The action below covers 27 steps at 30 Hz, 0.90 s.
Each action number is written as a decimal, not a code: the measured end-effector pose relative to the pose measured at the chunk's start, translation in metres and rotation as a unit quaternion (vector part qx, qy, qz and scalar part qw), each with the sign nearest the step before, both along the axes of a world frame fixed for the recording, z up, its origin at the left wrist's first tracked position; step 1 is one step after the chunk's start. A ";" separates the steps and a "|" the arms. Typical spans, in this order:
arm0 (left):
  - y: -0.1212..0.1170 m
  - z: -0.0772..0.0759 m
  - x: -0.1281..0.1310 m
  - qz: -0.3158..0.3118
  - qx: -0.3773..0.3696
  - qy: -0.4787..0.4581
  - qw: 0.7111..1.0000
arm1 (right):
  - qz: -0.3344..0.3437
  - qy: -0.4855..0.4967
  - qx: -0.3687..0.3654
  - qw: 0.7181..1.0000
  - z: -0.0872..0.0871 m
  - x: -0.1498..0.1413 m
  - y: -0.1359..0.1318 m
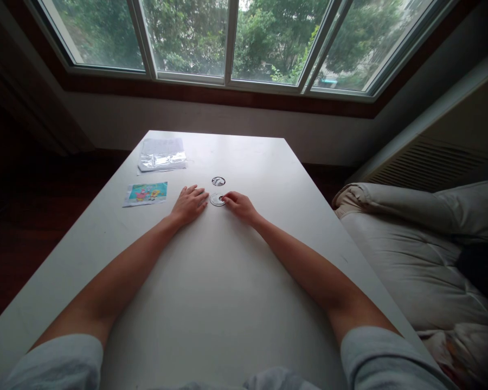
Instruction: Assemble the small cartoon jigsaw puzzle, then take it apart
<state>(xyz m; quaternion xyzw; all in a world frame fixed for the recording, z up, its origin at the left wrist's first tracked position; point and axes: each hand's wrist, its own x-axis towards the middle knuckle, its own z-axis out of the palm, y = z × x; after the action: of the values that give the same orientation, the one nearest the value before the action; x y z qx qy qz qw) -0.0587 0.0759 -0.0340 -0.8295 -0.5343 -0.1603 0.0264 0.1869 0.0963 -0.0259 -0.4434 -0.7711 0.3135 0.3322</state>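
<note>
A small round disc [215,201] with a pale face and dark outline lies flat on the white table [228,281], between my two hands. My left hand [190,204] rests palm down just left of it, fingers stretched out and their tips close to its edge. From the right, my right hand [239,204] reaches onto the disc with thumb and forefinger pinched together. A dark spot shows on the disc by those fingertips; whatever they pinch is too small to tell. Slightly beyond lies a second round piece [218,181], dark-rimmed with a black and white picture.
Left of my left hand is a colourful cartoon picture card [147,193]. Behind it, papers in a clear plastic sleeve [162,154] lie near the table's far left corner. A padded light sofa [415,254] stands along the right side, and a window [228,43] spans the far wall.
</note>
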 end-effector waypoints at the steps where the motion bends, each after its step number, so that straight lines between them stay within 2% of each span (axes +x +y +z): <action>1: 0.000 0.000 -0.001 0.002 -0.002 -0.001 1.000 | 0.028 -0.024 0.026 0.999 0.000 0.005 -0.011; 3: 0.000 0.000 -0.001 0.007 0.000 -0.003 1.000 | 0.087 -0.081 0.079 0.990 -0.002 0.012 -0.032; 7: -0.006 0.005 0.002 0.006 0.019 -0.001 1.000 | 0.131 -0.218 0.137 0.957 -0.005 0.026 -0.059; 12: -0.031 0.011 0.025 -0.074 0.037 0.019 0.996 | 0.097 -0.327 0.136 0.930 -0.001 0.042 -0.075; 18: -0.066 0.008 0.049 -0.091 0.016 0.027 0.995 | 0.042 -0.363 0.119 0.923 0.001 0.043 -0.086; 23: -0.068 0.005 0.046 -0.037 -0.012 0.032 0.999 | 0.045 -0.371 0.108 0.921 0.003 0.041 -0.086; 27: -0.070 0.001 0.039 -0.036 -0.041 0.045 0.997 | 0.046 -0.369 0.107 0.922 0.005 0.041 -0.086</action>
<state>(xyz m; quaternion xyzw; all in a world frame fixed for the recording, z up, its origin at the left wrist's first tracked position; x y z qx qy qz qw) -0.0201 0.0057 -0.0332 -0.8548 -0.5088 -0.1014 0.0103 0.2276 0.0104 -0.0209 -0.4534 -0.8877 0.0581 0.0551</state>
